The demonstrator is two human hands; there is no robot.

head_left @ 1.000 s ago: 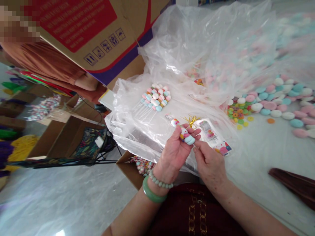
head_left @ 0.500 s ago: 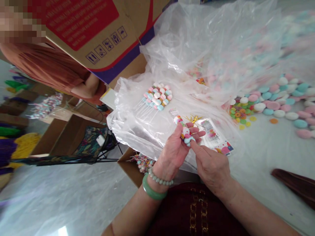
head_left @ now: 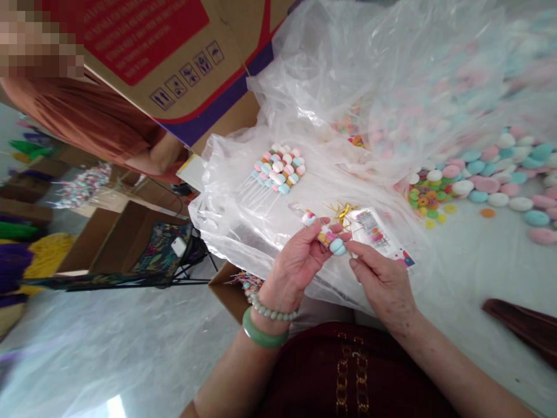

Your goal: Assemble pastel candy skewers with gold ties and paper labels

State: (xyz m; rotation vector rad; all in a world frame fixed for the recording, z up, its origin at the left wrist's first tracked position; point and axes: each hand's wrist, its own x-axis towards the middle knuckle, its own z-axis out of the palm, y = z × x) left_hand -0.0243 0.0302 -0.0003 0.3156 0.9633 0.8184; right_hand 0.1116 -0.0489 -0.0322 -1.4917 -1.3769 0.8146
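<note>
My left hand [head_left: 298, 255], with a green bangle and a beaded bracelet on its wrist, holds a pastel candy stick [head_left: 325, 235] tilted across its fingers. Pale blue and pink soft candies sit on the stick, with a blue one at the end. My right hand [head_left: 383, 284] reaches in from the lower right, with its thumb and forefinger close by that blue candy. Whether those fingertips pinch anything is hard to see. Beyond the hands, gold twist ties [head_left: 343, 212] and printed card labels [head_left: 372, 227] lie on a clear plastic sheet [head_left: 230, 223].
A bundle of finished candy sticks [head_left: 278, 169] lies on the plastic. Loose pastel candies [head_left: 485, 184] and colourful ring candies [head_left: 424, 198] spread to the right. A tilted cardboard box [head_left: 174, 64] hangs above, beside a person in an orange garment [head_left: 87, 116].
The candy stick has tilted from steeper to flatter, its blue end swinging right. My right hand's fingers have shifted up beside that end. The view has moved slightly.
</note>
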